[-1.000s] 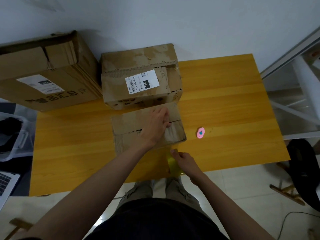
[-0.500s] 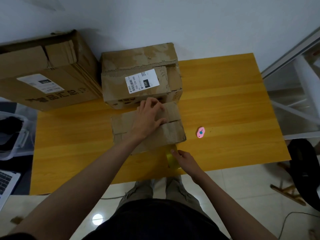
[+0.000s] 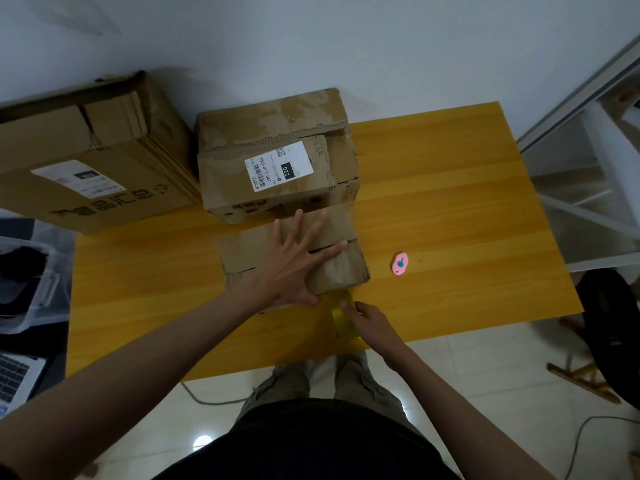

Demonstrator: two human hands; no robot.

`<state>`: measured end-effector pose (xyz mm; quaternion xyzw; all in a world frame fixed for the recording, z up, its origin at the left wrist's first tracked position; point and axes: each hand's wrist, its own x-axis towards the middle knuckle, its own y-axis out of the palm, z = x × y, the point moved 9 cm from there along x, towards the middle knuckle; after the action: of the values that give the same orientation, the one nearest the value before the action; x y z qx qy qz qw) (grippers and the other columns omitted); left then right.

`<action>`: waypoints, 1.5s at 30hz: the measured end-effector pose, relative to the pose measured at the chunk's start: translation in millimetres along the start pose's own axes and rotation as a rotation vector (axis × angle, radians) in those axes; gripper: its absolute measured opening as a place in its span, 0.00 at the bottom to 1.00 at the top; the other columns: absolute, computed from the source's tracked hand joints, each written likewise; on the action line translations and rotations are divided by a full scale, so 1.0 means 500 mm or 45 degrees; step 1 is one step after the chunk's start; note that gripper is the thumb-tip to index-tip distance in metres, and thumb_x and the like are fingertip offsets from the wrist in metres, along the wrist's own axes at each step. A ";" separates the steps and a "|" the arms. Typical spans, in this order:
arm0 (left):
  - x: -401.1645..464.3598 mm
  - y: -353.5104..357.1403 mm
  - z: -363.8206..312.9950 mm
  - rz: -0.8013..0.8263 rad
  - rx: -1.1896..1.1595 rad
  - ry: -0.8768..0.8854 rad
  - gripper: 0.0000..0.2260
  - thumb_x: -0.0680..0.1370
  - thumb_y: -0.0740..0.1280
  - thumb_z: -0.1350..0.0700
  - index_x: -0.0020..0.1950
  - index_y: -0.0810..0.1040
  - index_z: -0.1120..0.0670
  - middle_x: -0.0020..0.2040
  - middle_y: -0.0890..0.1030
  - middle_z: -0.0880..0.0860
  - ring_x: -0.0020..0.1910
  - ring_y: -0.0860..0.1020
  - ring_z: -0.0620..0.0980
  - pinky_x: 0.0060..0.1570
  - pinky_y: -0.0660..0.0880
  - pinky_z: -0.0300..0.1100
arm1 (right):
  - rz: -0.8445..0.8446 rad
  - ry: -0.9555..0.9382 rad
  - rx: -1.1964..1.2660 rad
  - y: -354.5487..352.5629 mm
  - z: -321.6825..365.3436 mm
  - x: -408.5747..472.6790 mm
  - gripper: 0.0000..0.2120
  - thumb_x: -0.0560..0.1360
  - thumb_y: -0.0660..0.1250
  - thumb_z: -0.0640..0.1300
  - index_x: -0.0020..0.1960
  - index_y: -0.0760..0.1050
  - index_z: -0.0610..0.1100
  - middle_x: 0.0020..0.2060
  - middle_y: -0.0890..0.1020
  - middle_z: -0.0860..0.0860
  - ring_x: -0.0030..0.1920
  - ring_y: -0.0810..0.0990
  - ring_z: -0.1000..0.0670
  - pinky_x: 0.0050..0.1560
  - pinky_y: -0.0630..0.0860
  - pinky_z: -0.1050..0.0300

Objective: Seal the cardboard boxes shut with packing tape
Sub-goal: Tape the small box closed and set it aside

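Observation:
A small flat cardboard box (image 3: pixel 242 251) lies in the middle of the yellow table (image 3: pixel 450 216). My left hand (image 3: pixel 298 261) lies flat on its top with fingers spread, pressing the flaps down. Just in front of the box, my right hand (image 3: pixel 370 323) grips a roll of yellowish clear packing tape (image 3: pixel 341 317), whose strip reaches the box's near edge beside my left thumb. Behind it stands a taller worn box (image 3: pixel 277 150) with a white shipping label.
A large box (image 3: pixel 86 161) sits at the back left, overhanging the table. A small pink cutter (image 3: pixel 400 263) lies right of the small box. A plastic bin (image 3: pixel 31 285) and a laptop (image 3: pixel 17 375) are at left; a white frame (image 3: pixel 588 168) stands at right.
My left hand slid back towards me over the small box and spread its fingers flat. My right hand with the tape roll stayed at the box's near edge.

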<state>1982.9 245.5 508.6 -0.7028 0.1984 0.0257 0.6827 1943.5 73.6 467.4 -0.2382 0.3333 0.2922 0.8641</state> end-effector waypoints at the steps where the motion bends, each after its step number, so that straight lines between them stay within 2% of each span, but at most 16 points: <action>1: 0.002 0.003 0.002 0.012 0.019 -0.003 0.56 0.64 0.70 0.26 0.80 0.36 0.35 0.81 0.31 0.56 0.78 0.34 0.71 0.71 0.46 0.77 | -0.003 -0.013 -0.008 -0.001 0.000 0.002 0.36 0.80 0.60 0.64 0.57 0.71 0.26 0.55 0.75 0.28 0.51 0.77 0.35 0.52 0.73 0.40; 4: 0.013 0.000 0.014 0.014 0.016 -0.033 0.55 0.64 0.68 0.25 0.80 0.36 0.34 0.81 0.31 0.55 0.78 0.36 0.72 0.71 0.46 0.77 | -0.016 -0.089 -0.024 -0.006 0.008 0.005 0.37 0.68 0.59 0.74 0.41 0.68 0.36 0.38 0.71 0.37 0.39 0.69 0.46 0.41 0.63 0.50; 6: 0.022 -0.007 0.028 0.025 -0.014 -0.069 0.54 0.64 0.67 0.25 0.79 0.36 0.33 0.81 0.31 0.55 0.78 0.38 0.72 0.71 0.48 0.76 | -0.024 -0.105 -0.006 -0.014 0.001 0.009 0.38 0.69 0.63 0.72 0.43 0.71 0.33 0.38 0.76 0.36 0.37 0.75 0.44 0.39 0.68 0.48; 7: 0.027 -0.012 0.033 0.040 -0.023 -0.079 0.54 0.65 0.67 0.24 0.79 0.36 0.32 0.81 0.31 0.55 0.78 0.39 0.73 0.71 0.49 0.76 | -0.021 -0.111 -0.009 -0.019 0.004 0.007 0.34 0.72 0.66 0.68 0.45 0.75 0.34 0.39 0.81 0.38 0.39 0.80 0.44 0.41 0.73 0.46; 10: 0.041 -0.026 0.052 0.116 -0.029 -0.106 0.52 0.66 0.66 0.23 0.78 0.35 0.31 0.81 0.31 0.55 0.78 0.43 0.74 0.71 0.52 0.75 | -0.028 -0.161 -0.051 -0.037 0.019 0.008 0.15 0.75 0.74 0.54 0.48 0.80 0.42 0.38 0.85 0.49 0.39 0.83 0.55 0.40 0.76 0.58; 12: 0.050 -0.038 0.066 0.128 -0.058 -0.133 0.51 0.67 0.65 0.22 0.78 0.35 0.31 0.81 0.33 0.55 0.77 0.46 0.75 0.71 0.55 0.74 | -0.064 -0.236 -0.098 -0.052 0.043 0.004 0.15 0.72 0.77 0.51 0.51 0.78 0.44 0.37 0.83 0.53 0.38 0.80 0.59 0.40 0.72 0.61; 15: 0.059 -0.055 0.084 0.080 -0.085 -0.154 0.50 0.65 0.63 0.21 0.78 0.37 0.30 0.82 0.39 0.56 0.75 0.55 0.72 0.67 0.64 0.71 | -0.223 -0.334 -0.299 -0.087 0.081 -0.004 0.20 0.72 0.78 0.49 0.52 0.67 0.49 0.36 0.75 0.56 0.35 0.73 0.58 0.35 0.69 0.58; 18: 0.053 -0.058 0.090 0.038 -0.079 -0.152 0.50 0.64 0.61 0.19 0.78 0.38 0.29 0.82 0.42 0.56 0.72 0.60 0.70 0.64 0.67 0.67 | -0.378 -0.487 -0.454 -0.127 0.114 -0.006 0.18 0.71 0.78 0.47 0.50 0.68 0.47 0.33 0.71 0.55 0.31 0.71 0.56 0.30 0.62 0.62; 21: 0.031 -0.057 0.085 -0.012 -0.084 -0.162 0.49 0.64 0.56 0.18 0.79 0.38 0.31 0.82 0.43 0.58 0.71 0.61 0.68 0.65 0.66 0.64 | -0.404 -0.554 -0.521 -0.141 0.129 -0.006 0.17 0.71 0.77 0.46 0.49 0.68 0.48 0.33 0.72 0.55 0.31 0.71 0.56 0.28 0.63 0.61; 28: -0.013 -0.015 0.054 -0.053 -0.233 -0.265 0.58 0.64 0.64 0.21 0.81 0.35 0.42 0.83 0.36 0.51 0.79 0.47 0.71 0.71 0.56 0.72 | -0.367 -0.465 -0.601 -0.111 0.068 0.014 0.17 0.72 0.75 0.49 0.51 0.67 0.50 0.39 0.72 0.56 0.38 0.72 0.54 0.33 0.66 0.57; 31: -0.016 0.008 0.039 0.025 -0.175 -0.348 0.60 0.62 0.64 0.19 0.80 0.32 0.40 0.81 0.29 0.54 0.78 0.39 0.72 0.70 0.50 0.77 | -0.296 -0.393 -0.590 -0.094 0.026 0.026 0.19 0.72 0.75 0.48 0.56 0.69 0.47 0.44 0.76 0.50 0.43 0.75 0.48 0.37 0.69 0.53; 33: -0.014 0.007 0.044 0.067 -0.167 -0.397 0.61 0.61 0.64 0.19 0.79 0.31 0.38 0.80 0.28 0.57 0.78 0.42 0.74 0.70 0.52 0.76 | -0.267 -0.360 -0.567 -0.084 0.013 0.030 0.19 0.72 0.75 0.47 0.57 0.69 0.46 0.44 0.75 0.49 0.44 0.75 0.47 0.37 0.68 0.52; 36: -0.010 -0.008 0.054 0.101 -0.166 -0.416 0.60 0.61 0.67 0.21 0.79 0.31 0.37 0.80 0.33 0.62 0.76 0.51 0.73 0.69 0.58 0.71 | -0.276 -0.385 -0.553 -0.069 0.018 0.034 0.19 0.72 0.74 0.45 0.57 0.68 0.46 0.45 0.73 0.51 0.44 0.73 0.49 0.38 0.65 0.55; 39: -0.015 -0.017 0.073 0.105 -0.234 -0.451 0.59 0.62 0.68 0.22 0.79 0.32 0.36 0.81 0.41 0.64 0.75 0.54 0.72 0.69 0.60 0.69 | -0.352 -0.470 -0.526 -0.072 0.044 0.028 0.20 0.71 0.74 0.44 0.58 0.69 0.46 0.46 0.73 0.51 0.45 0.73 0.48 0.41 0.65 0.56; 43: -0.044 -0.026 0.123 0.029 -0.541 -0.564 0.57 0.58 0.63 0.21 0.79 0.36 0.33 0.77 0.54 0.61 0.73 0.61 0.67 0.69 0.62 0.64 | -0.480 -0.615 -0.522 -0.081 0.098 0.002 0.23 0.70 0.74 0.42 0.62 0.72 0.42 0.51 0.77 0.47 0.50 0.76 0.44 0.43 0.69 0.54; 45: -0.064 -0.023 0.146 0.020 -0.713 -0.618 0.56 0.58 0.63 0.21 0.78 0.37 0.31 0.76 0.56 0.59 0.73 0.62 0.66 0.70 0.62 0.64 | -0.513 -0.681 -0.498 -0.072 0.132 -0.005 0.23 0.71 0.70 0.49 0.63 0.72 0.41 0.53 0.78 0.45 0.51 0.77 0.43 0.44 0.70 0.54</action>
<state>1974.1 324.2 524.6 -0.8342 0.0215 0.2501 0.4910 1994.6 87.2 521.0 -0.3747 -0.0193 0.2264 0.8989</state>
